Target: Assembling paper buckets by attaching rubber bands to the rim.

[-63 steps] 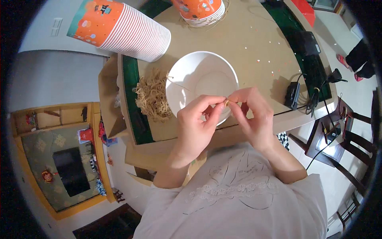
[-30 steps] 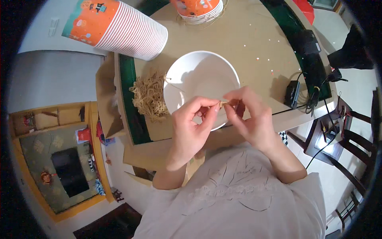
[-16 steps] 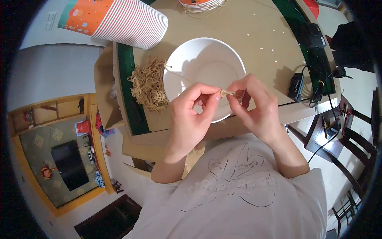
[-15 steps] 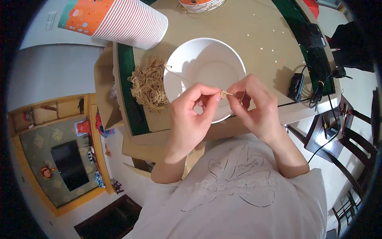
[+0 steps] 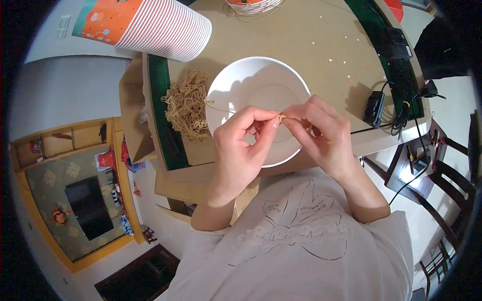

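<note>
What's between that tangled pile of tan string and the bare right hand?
The head view shows the round white bucket, and over it the bare left hand pinching thin tan string.

Note held twine [image 5: 281,117], mostly hidden between fingertips [image 5: 275,122], too small to trace. Toward table's [image 5: 301,35] far edge, note orange-and-white cups [image 5: 255,7] cut off.

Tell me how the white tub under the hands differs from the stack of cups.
The white tub is single; the stack of cups is many nested together. The tub shows its plain white inside, while the stack shows orange-printed outside and edge-on rims. Twine runs from the tub's rim; none shows on the stack. Both have pale rims.
</note>
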The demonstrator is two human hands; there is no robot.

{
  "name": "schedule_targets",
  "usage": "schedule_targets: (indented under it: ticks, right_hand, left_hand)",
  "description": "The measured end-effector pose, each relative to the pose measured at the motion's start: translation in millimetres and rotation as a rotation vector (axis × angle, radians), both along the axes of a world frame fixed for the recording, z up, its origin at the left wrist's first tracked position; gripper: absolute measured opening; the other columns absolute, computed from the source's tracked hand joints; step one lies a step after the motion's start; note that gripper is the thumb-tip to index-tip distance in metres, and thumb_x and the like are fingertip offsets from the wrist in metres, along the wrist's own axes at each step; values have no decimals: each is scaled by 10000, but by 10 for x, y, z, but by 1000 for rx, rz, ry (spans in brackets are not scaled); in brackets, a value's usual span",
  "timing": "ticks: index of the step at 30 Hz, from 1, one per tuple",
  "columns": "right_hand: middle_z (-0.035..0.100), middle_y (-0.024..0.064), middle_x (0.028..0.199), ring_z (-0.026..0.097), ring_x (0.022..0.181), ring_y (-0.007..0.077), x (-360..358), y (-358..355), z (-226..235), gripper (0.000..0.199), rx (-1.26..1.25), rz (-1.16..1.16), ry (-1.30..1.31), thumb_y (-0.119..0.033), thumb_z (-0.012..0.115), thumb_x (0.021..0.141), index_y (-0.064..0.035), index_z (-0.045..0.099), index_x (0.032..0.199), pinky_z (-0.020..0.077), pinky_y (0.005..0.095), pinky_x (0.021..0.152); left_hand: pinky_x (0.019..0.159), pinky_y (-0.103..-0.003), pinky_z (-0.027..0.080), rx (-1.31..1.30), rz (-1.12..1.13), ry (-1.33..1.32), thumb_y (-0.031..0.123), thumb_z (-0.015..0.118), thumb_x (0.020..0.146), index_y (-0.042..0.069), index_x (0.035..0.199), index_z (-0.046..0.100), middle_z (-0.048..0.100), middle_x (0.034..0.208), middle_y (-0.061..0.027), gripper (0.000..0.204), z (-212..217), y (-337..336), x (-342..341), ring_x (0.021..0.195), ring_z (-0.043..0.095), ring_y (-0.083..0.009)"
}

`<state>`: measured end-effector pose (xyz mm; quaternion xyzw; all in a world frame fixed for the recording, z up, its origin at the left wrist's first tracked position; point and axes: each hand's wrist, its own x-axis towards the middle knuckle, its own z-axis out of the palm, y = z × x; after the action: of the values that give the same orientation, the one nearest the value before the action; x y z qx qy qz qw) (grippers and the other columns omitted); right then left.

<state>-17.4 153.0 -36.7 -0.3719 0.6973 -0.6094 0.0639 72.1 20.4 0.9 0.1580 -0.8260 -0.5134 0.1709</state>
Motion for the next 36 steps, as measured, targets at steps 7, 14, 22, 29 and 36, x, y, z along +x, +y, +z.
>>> schedule_targets:
  ticks: [7, 14, 22, 29, 36]
  right_hand:
    - [547, 70, 725, 557, 583, 212, -5, 14, -19, 92, 9, -18, 57, -43, 683, 772, -65, 638, 849, 445, 310, 509]
    - [540, 73, 714, 555, 584, 219, 13, 3, -40, 93, -10, -32, 26, -40, 683, 769, -59, 636, 847, 444, 316, 509]
    - [544, 77, 725, 572, 607, 228, -9, 29, -19, 100, 3, -7, 49, -38, 681, 769, -65, 633, 853, 455, 322, 526]
    - [557, 80, 758, 579, 621, 245, -57, 44, -12, 97, -12, 6, 4, -54, 681, 772, -62, 616, 844, 459, 331, 534]
    - [578, 84, 776, 596, 681, 258, -39, 72, 141, 124, -1, 8, 122, -45, 688, 744, -48, 622, 848, 477, 341, 574]
  left_hand:
    - [611, -184, 433, 56, 56, -23, 62, 569, 910, 7, 921, 570, 645, 858, -45, 57, 45, 9, 51, 753, 584, -54]
    - [554, -181, 418, 108, 73, 13, -13, 606, 853, -23, 958, 597, 623, 786, -45, 105, 41, 34, -21, 639, 525, -39]
    - [551, -193, 454, -166, 14, -104, -13, 647, 812, 7, 902, 639, 629, 769, -36, 92, 136, 35, 15, 666, 586, -54]
    - [545, -184, 437, -106, 30, -122, 2, 661, 815, -4, 886, 642, 634, 762, -27, 74, 111, -22, 55, 631, 566, -47]
    - [546, -178, 426, -62, 17, -97, 13, 661, 822, -7, 881, 641, 632, 756, -24, 65, 161, 57, 61, 634, 558, -41]
